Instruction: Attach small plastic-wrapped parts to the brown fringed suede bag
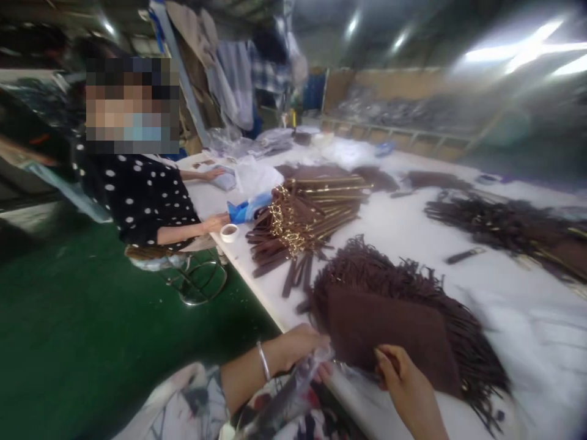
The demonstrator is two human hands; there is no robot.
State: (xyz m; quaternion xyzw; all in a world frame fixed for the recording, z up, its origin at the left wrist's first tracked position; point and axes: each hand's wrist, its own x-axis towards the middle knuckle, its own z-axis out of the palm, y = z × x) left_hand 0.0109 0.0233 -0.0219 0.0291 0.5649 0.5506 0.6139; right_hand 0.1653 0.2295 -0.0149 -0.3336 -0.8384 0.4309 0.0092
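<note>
At the table's near edge, my left hand [302, 342], with a bangle on its wrist, is closed on a clear plastic bag [298, 382] that hangs down over my lap. My right hand [406, 382] is a little to the right, thumb and fingers pinched together; what is between them is too blurred to make out. Just beyond both hands lies a flat dark brown fabric bag piece [389, 333], on top of a heap of brown fringe [367, 260].
Brown straps with gold clasps [293, 226] lie farther up the white table [389, 223], near a tape roll [229, 233]. Across on the left sits a co-worker [142, 195], hands on the table by blue plastic [238, 211]. More brown pieces [504, 226] lie right.
</note>
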